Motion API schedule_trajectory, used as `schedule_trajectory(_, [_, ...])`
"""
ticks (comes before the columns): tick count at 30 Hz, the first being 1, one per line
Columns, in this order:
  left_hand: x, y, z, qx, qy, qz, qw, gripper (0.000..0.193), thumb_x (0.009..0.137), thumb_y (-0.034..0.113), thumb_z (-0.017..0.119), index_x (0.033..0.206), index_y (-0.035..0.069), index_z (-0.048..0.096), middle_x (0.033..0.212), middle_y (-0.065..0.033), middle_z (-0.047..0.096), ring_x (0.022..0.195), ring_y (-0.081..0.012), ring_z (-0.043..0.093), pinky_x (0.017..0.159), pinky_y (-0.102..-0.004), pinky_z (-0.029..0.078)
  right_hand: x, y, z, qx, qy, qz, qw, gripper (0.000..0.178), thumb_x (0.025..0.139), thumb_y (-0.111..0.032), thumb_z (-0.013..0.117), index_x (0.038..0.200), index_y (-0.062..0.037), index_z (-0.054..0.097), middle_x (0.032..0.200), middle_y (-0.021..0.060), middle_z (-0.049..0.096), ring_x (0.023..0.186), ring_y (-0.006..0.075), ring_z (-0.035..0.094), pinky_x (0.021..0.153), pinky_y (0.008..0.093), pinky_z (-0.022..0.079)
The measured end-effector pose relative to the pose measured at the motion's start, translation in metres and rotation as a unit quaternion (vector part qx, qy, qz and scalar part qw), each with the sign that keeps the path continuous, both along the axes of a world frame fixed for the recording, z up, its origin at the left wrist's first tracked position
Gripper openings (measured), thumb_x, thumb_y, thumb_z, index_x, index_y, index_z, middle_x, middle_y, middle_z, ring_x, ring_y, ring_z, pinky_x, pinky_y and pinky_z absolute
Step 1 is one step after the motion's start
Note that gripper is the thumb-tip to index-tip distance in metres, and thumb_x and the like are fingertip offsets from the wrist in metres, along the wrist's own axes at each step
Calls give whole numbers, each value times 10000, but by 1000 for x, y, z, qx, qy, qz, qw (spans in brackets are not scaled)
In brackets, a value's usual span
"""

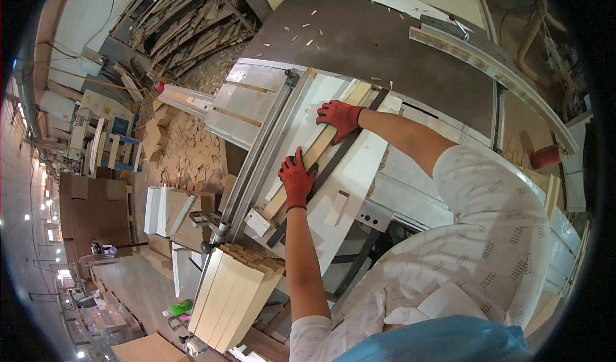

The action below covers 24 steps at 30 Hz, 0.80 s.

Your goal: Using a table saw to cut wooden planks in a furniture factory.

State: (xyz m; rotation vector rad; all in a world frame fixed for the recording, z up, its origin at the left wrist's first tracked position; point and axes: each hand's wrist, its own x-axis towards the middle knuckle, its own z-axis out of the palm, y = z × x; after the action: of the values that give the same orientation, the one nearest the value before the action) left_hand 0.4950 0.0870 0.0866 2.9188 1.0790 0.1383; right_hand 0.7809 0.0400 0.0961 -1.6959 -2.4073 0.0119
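Observation:
A pale wooden strip [319, 145] lies slantwise on a white board [346, 189] over a saw table. Wrapped around the strip's nearer part is my left hand [297, 180], in a red glove with dark fingertips. Farther along, my right hand [340, 119], gloved the same way, grips over the top of the strip with its thumb on the near side. A dark straight bar [330, 168] runs alongside the strip, to its right. At the strip's near end sits a small white block [258, 222]. A short pale wood piece [336, 208] is fixed on the board.
A metal rail [260, 150] borders the board on the left. Stacked pale boards [228, 291] stand at the lower left. Wood chips lie on the brown tabletop [346, 35] beyond, near a curved fence [494, 73]. Offcuts [192, 150] cover the floor at left.

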Motion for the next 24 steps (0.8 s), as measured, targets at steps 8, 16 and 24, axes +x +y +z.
schedule_trajectory(8, [1,-3,-7,24,-9,35,999,814,791,465,721,1460,208,334,1212,-200,520,1115,-373,506,926,-509,403,-48,-16,1,-3,-27,-169,985,940,587,-699,745,1258,-69,555,1229,158,554,1225,319,480,1129,499,246])
schedule_trajectory(16, [6,-8,-9,24,-26,33,999,813,771,436,753,1444,208,358,1204,-203,528,1094,-377,523,920,-505,414,-47,-22,5,-36,-43,-183,982,939,613,-687,746,1298,-85,525,1250,140,541,1245,307,468,1123,511,249])
schedule_trajectory(24, [9,-9,-2,-8,-37,44,998,789,774,424,759,1430,204,380,1200,-203,531,1126,-375,507,971,-498,377,-48,-19,4,-29,-65,-201,977,940,601,-660,768,1300,-80,524,1263,137,536,1253,302,464,1125,503,254])
